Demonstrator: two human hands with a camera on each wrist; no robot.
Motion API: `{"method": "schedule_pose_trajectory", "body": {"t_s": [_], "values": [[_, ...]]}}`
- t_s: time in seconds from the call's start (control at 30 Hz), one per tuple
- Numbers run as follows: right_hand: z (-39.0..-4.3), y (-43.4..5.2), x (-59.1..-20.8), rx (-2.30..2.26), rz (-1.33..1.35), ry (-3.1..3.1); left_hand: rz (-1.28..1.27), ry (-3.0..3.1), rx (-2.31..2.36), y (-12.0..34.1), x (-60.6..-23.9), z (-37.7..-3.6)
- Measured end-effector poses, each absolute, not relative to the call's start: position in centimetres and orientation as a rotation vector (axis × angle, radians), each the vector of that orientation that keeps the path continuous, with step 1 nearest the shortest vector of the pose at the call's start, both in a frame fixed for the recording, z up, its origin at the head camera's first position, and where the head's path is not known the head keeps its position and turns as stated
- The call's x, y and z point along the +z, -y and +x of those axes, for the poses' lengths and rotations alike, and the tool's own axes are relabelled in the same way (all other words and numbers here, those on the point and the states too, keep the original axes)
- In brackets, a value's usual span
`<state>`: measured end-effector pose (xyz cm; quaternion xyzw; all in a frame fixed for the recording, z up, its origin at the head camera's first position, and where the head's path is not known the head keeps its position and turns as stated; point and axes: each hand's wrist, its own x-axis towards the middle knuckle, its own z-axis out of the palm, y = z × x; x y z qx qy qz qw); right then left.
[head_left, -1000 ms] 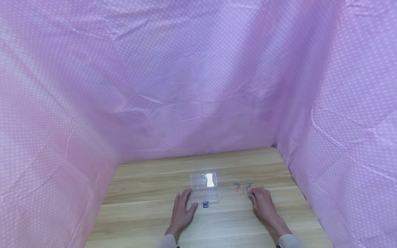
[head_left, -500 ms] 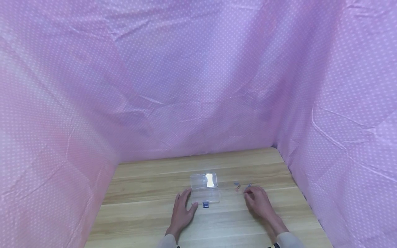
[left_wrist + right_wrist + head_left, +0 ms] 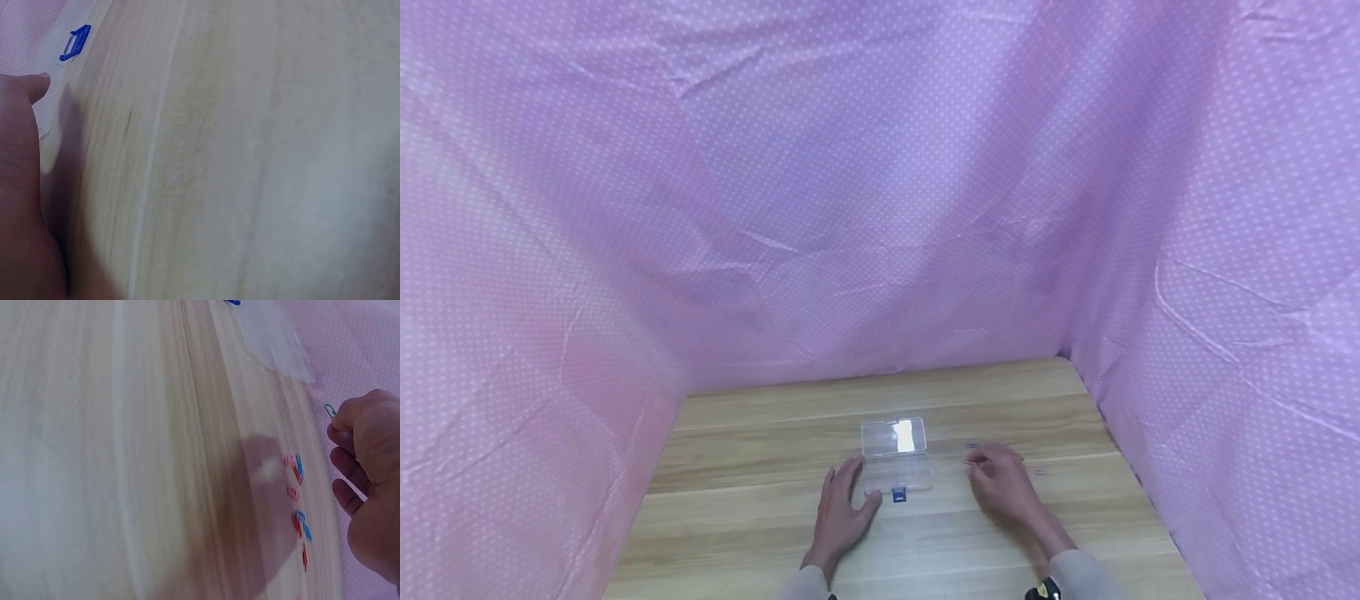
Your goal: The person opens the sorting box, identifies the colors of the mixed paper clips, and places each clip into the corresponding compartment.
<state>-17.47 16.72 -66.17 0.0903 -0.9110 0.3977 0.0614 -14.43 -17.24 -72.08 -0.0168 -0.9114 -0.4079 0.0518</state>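
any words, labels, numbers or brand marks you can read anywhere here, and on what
None can be read.
The clear plastic box bears no legible print; the bright patch on its lid is glare.
The small blue clasp at its front is too small and blurred to tell.
The paper clips by the right hand and the dotted purple cloth carry no writing.

Soft, even light is filling the pink-and-violet curtain (image 3: 880, 183), tinting everything. A bright glare patch is sitting on the clear box lid (image 3: 905, 436). The head view is bending outward at its edges. Both wrist views are looking washed out and smeared; the right hand (image 3: 369, 487) is casting a broad dim shadow on the desk (image 3: 125, 456).
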Motion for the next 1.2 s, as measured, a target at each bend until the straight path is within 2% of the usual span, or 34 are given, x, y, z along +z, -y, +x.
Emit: {"method": "schedule_pose_trajectory", "body": {"t_s": [0.83,1.2], "values": [[-19.3,-12.0,-66.4,1.232,0.377,2.78,-0.024,2.752,-1.187,16.9,-72.6,-14.6],[-20.0,-10.8,-66.5,1.313,0.334,2.815,-0.014,2.75,-1.202,17.0,-72.6,-14.6]]}}
